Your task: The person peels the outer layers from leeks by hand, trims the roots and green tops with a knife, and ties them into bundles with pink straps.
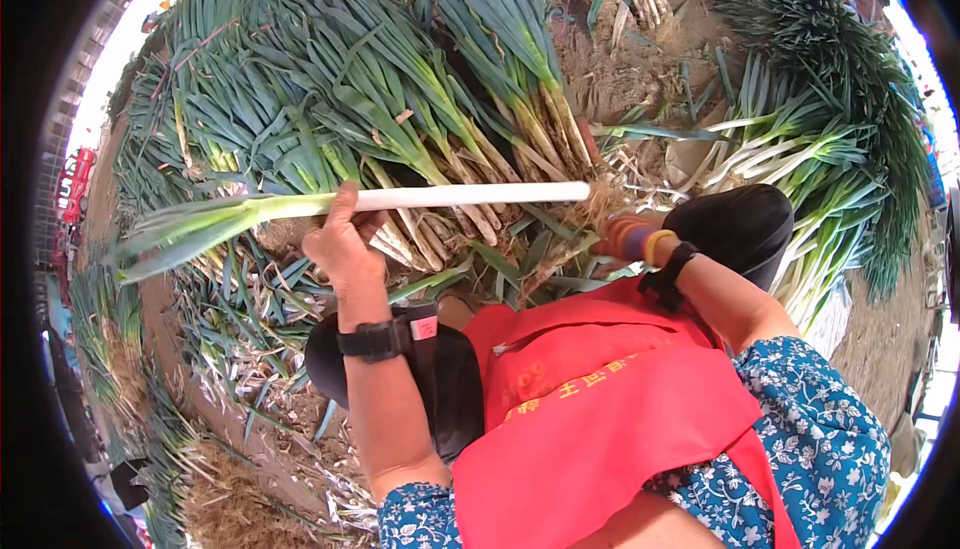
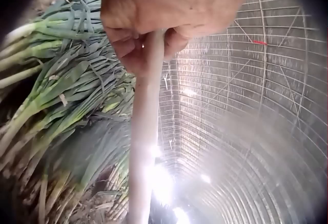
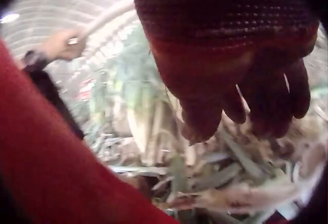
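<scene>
My bare left hand [image 1: 345, 239] grips a green onion [image 1: 470, 196] around the stem where white meets green. It lies level across the head view, leaves to the left and root end to the right. In the left wrist view the fingers curl round its pale stem [image 2: 143, 132]. My right hand [image 1: 622, 239] wears a knitted glove with a striped cuff and is low by the root end. Its fingers [image 3: 202, 114] hang loosely downward in the right wrist view, above a blurred strip of husk [image 3: 251, 198].
Big bundles of green onions [image 1: 390, 119] with soil-covered stems are piled ahead. Whiter, cleaned-looking onions [image 1: 820, 164] lie to the right. Peeled leaves and scraps [image 1: 270, 349] litter the ground at left, near a heap of roots [image 1: 235, 504]. A red apron [image 1: 600, 379] covers the lap.
</scene>
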`<control>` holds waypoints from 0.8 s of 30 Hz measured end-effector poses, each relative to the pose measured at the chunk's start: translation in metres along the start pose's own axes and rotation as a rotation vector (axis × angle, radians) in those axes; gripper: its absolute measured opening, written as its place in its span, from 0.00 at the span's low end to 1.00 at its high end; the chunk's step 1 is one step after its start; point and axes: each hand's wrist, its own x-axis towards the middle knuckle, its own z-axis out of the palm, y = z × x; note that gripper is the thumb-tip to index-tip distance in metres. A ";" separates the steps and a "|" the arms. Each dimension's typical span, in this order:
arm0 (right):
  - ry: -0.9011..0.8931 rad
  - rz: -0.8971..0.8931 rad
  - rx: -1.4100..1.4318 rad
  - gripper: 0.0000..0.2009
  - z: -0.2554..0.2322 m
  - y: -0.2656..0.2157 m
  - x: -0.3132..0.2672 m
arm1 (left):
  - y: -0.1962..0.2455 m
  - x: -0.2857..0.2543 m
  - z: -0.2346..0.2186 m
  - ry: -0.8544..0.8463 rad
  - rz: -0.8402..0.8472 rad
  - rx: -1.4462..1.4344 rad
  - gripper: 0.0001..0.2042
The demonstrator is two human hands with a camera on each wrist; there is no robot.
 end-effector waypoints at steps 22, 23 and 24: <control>0.900 -0.073 0.271 0.11 -0.186 -0.100 0.045 | -0.007 -0.006 0.013 -0.349 -0.109 -0.196 0.06; 0.800 -0.037 0.227 0.10 -0.186 -0.101 0.044 | -0.008 -0.007 0.013 -0.342 -0.121 -0.193 0.06; 0.855 -0.073 0.197 0.07 -0.189 -0.102 0.043 | -0.008 -0.007 0.013 -0.335 -0.133 -0.192 0.06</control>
